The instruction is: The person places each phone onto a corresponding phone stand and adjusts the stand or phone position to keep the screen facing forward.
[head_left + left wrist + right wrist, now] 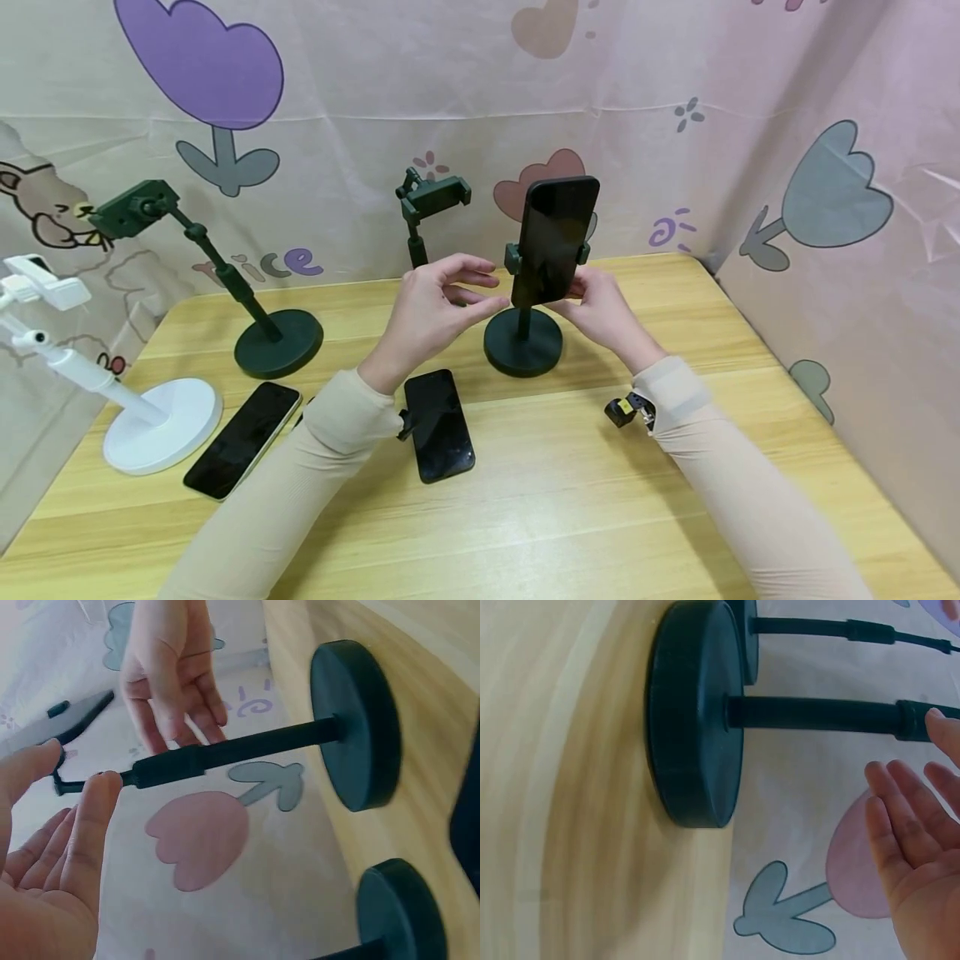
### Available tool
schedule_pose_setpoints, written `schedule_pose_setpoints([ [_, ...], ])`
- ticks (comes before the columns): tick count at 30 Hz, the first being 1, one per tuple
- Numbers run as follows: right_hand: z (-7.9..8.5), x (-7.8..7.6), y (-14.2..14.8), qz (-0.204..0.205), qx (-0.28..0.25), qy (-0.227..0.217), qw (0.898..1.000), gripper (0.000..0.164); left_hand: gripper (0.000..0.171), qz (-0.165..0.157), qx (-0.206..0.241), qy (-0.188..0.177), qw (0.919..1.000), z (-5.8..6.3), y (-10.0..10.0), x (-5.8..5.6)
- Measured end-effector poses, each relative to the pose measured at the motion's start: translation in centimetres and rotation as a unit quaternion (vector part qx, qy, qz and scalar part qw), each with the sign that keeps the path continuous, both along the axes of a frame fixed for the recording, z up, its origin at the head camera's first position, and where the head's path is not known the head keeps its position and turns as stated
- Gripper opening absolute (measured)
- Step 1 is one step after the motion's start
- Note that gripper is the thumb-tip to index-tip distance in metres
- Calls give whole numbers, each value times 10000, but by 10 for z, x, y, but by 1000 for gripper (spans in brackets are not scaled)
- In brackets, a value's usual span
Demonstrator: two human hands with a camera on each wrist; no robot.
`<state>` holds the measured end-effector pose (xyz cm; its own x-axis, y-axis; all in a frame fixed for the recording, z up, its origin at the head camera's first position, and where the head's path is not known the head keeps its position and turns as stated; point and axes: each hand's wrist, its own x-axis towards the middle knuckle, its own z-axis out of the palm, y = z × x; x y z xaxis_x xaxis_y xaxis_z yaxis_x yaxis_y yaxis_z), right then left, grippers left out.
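A black phone (557, 237) stands upright, tilted slightly, in the clamp of a dark green phone stand (522, 346). My left hand (435, 304) is at the left of this stand, fingers spread loosely, thumb tip near the phone's lower corner. In the left wrist view its thumb and index fingertip come close to the thin joint under the clamp. Partly behind the phone, my right hand (606, 315) is at the other side, its fingers partly hidden in the head view. The right wrist view shows the thumb (946, 735) by the pole's thicker sleeve and the other fingers extended, holding nothing.
Another green stand (431, 197) rises behind my left hand, and a third (277, 343) is further left. A white stand (161, 427) occupies the left edge. Two phones lie flat, one near the white stand (242, 440), one below my left wrist (440, 427). Printed cloth hangs behind.
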<state>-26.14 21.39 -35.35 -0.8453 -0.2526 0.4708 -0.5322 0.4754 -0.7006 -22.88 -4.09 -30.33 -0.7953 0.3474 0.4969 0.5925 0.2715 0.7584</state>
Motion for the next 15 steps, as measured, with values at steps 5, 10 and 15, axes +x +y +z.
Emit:
schedule_pose_setpoints([
  [5,1,4,-7,-229,161,169,9995,14,36,79,-379,-198,9991,-19,0,-9],
  [10,0,5,-10,-339,86,283,9990,11,32,344,-834,-449,9949,-39,4,-22],
  [15,-6,0,-10,-428,89,306,9986,10,26,491,-1309,-745,9874,-56,12,-34],
])
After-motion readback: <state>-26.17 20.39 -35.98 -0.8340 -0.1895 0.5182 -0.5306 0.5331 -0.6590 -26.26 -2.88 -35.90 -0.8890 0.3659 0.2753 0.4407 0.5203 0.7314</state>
